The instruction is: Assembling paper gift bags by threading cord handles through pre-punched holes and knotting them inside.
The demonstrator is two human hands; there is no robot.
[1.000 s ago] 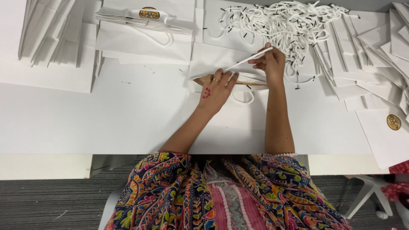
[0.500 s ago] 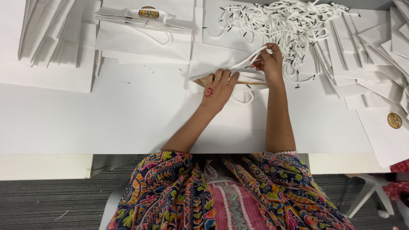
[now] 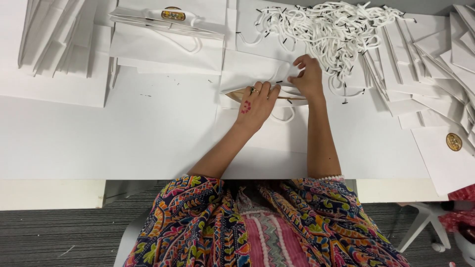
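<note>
- In the middle of the white tabletop (image 3: 148, 133), our left hand (image 3: 257, 101) lies flat on the mouth of a white paper bag (image 3: 257, 74), its grip spread wide and closed on nothing, only pressing down.
- Our right hand (image 3: 309, 76) sits at the bag's far edge, just beside the left, fingers curled in a pinch; it seems to have a white cord handle (image 3: 284, 74), though we cannot tell for sure.
- The heap of loose cords (image 3: 331, 29) lies just beyond the right hand, touching the bag's far side; finished bags (image 3: 168, 34) are stacked well apart, to the left.
- We judge the cord could slip from so thin a pinch, or fray at its black tip.
- If the left palm lifts, the bag's mouth may spring and shift.
- A stray cord could snag our wrist.
</note>
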